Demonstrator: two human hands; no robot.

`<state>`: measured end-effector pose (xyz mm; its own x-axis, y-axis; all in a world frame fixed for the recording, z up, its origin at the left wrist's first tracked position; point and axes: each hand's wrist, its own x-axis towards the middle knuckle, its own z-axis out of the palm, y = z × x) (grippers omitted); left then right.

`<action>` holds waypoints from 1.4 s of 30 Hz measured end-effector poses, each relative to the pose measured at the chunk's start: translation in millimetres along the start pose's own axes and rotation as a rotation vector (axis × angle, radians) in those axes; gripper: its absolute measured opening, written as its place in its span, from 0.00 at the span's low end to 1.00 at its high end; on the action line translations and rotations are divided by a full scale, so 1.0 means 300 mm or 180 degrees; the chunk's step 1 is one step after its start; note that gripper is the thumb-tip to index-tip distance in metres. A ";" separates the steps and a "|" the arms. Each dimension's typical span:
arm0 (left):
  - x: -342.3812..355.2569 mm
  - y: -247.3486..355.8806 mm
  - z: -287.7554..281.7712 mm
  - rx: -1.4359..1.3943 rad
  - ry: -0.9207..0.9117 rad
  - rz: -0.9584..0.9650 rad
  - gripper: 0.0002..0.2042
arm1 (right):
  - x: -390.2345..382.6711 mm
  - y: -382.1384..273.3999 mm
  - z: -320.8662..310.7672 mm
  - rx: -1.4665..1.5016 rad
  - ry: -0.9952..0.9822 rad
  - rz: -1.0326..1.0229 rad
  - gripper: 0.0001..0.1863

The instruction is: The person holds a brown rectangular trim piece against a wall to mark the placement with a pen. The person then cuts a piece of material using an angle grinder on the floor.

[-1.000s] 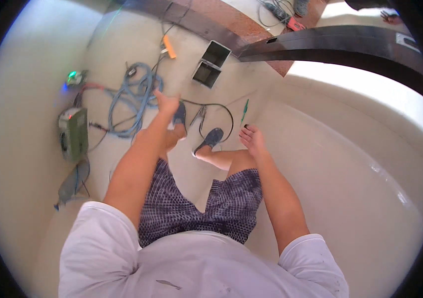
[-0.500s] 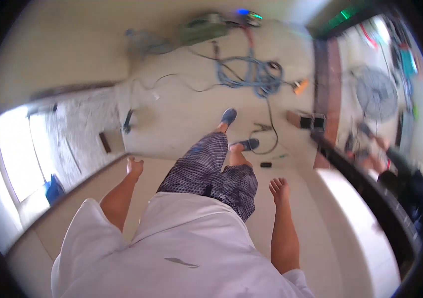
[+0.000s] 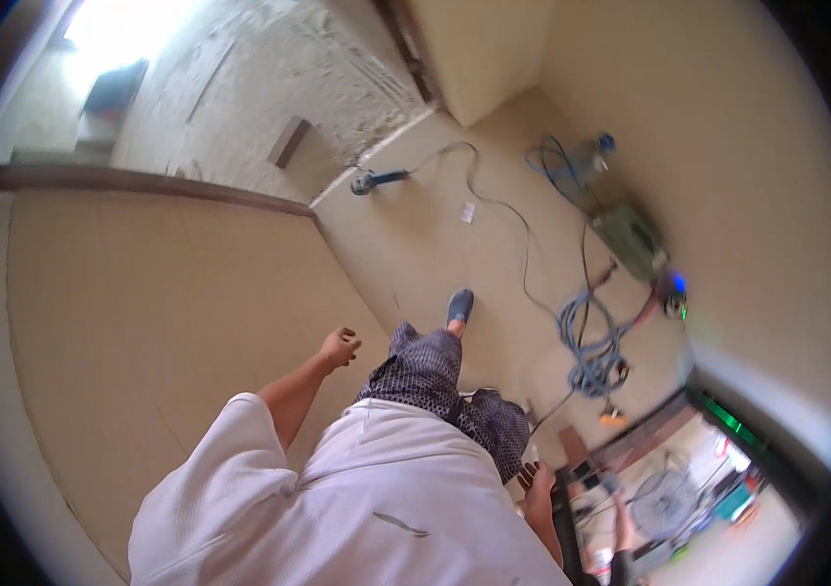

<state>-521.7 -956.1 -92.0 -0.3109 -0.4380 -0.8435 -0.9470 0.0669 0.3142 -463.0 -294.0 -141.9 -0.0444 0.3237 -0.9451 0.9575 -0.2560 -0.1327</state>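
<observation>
My left hand [image 3: 341, 348] hangs beside my left hip, holding nothing, its fingers loosely bent and apart. By my right hip, my right hand [image 3: 537, 481] also holds nothing visible, with its fingers apart. Neither touches an object. Ahead of my foot, on the pale floor [image 3: 425, 244], lies a blue corded power tool [image 3: 376, 182] that looks like an angle grinder. Its dark cord [image 3: 513, 210] runs right towards a coil of blue-grey cable [image 3: 586, 347]. A small white piece [image 3: 468, 213] rests on the floor near the cord.
Against the right wall stand a green box-shaped machine [image 3: 630, 240], a clear bottle [image 3: 587, 162] and a small device [image 3: 673, 295] with blue and green lights. A brown block [image 3: 289, 142] lies beyond the doorway sill. Lower right, through another opening, are a fan [image 3: 664, 504] and another person's arm [image 3: 623, 523].
My view has turned left, so the grinder-like tool and doorway now lie ahead and the cable coil sits to the right. I have stepped along; both hands still hang free.
</observation>
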 end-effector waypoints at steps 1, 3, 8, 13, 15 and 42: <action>0.018 0.045 -0.048 -0.0263 0.0104 -0.0028 0.26 | 0.043 -0.118 0.081 -0.0287 -0.0048 -0.0323 0.20; 0.038 0.061 -0.115 -0.0833 0.0382 -0.0139 0.26 | 0.038 -0.442 0.252 -0.0268 -0.0249 -0.0703 0.18; 0.135 0.194 -0.306 -0.1227 0.0556 0.0071 0.24 | -0.314 -1.071 0.928 -0.0980 -0.1005 -0.2068 0.14; 0.105 0.214 -0.351 -0.1403 0.0436 0.0292 0.23 | -0.404 -1.233 1.470 -0.2370 -0.1691 -0.2936 0.17; 0.130 0.172 -0.452 -0.1130 0.0849 0.0690 0.23 | -0.517 -1.276 1.779 -0.2875 -0.2067 -0.3274 0.17; 0.840 0.397 -2.484 0.3159 0.6938 0.0054 0.35 | -0.509 -1.069 4.821 -0.6813 -0.1777 -0.4851 0.30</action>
<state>-652.4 -1726.7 57.4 -0.4384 -0.3143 0.8420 -0.8905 0.0250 -0.4543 -1175.3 -1578.8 -386.8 -0.2220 -0.7821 -0.5823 -0.7704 0.5068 -0.3869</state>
